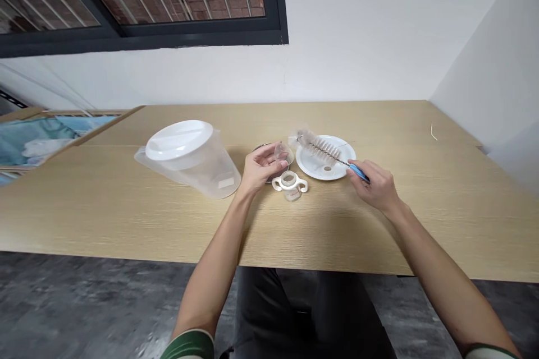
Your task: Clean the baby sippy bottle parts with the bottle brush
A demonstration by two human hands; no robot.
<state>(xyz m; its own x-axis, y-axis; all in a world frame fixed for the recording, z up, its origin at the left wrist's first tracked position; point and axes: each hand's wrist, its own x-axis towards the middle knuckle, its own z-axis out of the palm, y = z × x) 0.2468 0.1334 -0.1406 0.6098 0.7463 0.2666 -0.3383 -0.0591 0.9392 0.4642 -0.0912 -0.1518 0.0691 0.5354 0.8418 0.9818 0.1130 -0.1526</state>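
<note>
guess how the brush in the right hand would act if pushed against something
The brush is probably light for its size, being mostly bristles on thin wire. Its bristles look fine, so they should bend easily. That wire runs straight, so it is likely stiffer.

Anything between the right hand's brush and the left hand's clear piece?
Nothing visible: the brush appears close to the clear piece. The white plate lies beneath, the two-handled cup on the near side.
</note>
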